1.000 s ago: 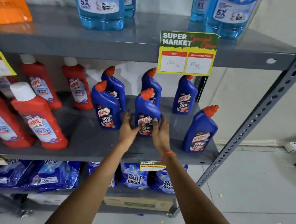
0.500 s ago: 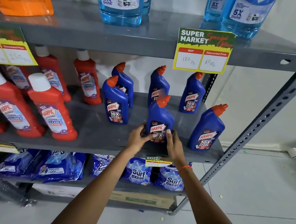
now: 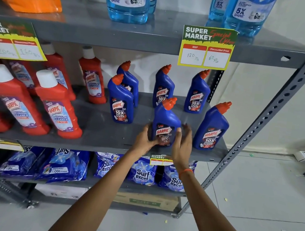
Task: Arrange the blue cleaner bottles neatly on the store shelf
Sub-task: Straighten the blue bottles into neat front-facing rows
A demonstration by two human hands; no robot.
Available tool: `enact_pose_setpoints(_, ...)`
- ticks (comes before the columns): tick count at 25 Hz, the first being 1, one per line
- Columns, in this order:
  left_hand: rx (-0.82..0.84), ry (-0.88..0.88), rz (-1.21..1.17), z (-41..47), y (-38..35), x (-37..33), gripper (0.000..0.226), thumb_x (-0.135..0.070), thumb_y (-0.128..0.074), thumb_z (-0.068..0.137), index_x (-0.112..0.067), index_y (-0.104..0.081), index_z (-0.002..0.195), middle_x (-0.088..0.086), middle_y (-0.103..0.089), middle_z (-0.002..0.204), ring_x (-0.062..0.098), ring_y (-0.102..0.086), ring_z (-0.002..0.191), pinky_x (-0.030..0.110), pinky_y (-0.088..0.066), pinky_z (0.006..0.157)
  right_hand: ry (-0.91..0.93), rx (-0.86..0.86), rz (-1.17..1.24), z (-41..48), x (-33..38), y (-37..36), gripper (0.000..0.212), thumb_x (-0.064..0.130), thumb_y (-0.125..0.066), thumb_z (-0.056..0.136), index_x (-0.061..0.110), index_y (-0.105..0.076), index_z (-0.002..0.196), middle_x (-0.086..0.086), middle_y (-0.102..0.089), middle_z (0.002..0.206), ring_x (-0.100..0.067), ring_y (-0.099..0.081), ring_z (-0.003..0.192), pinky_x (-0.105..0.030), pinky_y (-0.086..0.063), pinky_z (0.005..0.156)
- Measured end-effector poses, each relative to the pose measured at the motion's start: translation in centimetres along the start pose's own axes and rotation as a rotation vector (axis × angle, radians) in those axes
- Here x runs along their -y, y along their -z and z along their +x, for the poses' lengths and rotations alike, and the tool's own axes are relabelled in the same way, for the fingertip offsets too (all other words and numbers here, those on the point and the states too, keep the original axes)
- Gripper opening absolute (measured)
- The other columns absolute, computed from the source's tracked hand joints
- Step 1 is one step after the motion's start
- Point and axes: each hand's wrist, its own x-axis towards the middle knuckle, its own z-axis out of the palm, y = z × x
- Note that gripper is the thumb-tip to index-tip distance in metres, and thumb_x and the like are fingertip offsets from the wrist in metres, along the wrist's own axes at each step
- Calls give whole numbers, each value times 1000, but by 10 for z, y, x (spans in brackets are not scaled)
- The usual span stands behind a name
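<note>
Whereas half a second earlier the fingertips pinched the base of the middle blue bottle, it is now clasped by both palms and has been drawn toward the front edge of the grey shelf, centre frame. The left hand and right hand are closed narrowly on its lower sides. The front row is thus judged nearly aligned. Counted: six blue bottles, three front, three behind; five red bottles fully visible at left, others being cropped; two price tags.
</note>
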Motion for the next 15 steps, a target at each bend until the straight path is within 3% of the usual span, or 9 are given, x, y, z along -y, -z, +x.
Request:
enact_pose_setpoints(3,-184,-151,92,-7,5,-23,78,-32,-65,82,-15,-21,144,6,-30,152,16,-31,137,21,-29,105,296,-217,2,0,49,-19,47,34,-37,94,15,-34,137,-6,-39,143,-14,-33,135,-41,-31,114)
enact_pose_setpoints(5,-383,-324,111,-9,19,-41,71,-30,-62,85,-14,-24,143,4,-30,152,9,-26,138,5,-21,105,493,-203,-33,0,79,-36,47,24,-40,93,10,-33,137,-3,-36,143,-14,-29,137,-44,-27,116)
enact_pose_setpoints(8,-541,-478,56,-2,57,-42,63,-21,-60,87,-8,-28,140,2,-38,145,7,-36,133,13,-30,109,675,-42,-63,-8,96,-72,43,13,-43,92,4,-37,134,-13,-40,141,-16,-30,136,-32,-25,116)
enact_pose_setpoints(11,-523,-339,43,10,95,-20,59,-20,-58,87,-7,-31,138,8,-51,136,16,-51,122,17,-40,99,556,156,-145,-8,77,-114,45,15,-42,92,6,-37,135,-15,-41,142,-21,-33,134,-28,-26,114)
enact_pose_setpoints(13,-484,-140,152,21,109,1,60,-18,-56,89,-3,-27,139,18,-48,138,29,-48,125,31,-39,101,372,261,-228,3,50,-135,50,14,-42,91,6,-30,139,-17,-37,146,-28,-31,136,-32,-25,112)
enact_pose_setpoints(15,-385,44,123,36,123,20,66,-23,-55,90,-7,-20,144,16,-40,145,30,-42,131,38,-35,107,166,380,-302,18,23,-150,57,14,-45,92,5,-20,143,-19,-28,151,-32,-25,140,-39,-25,115)
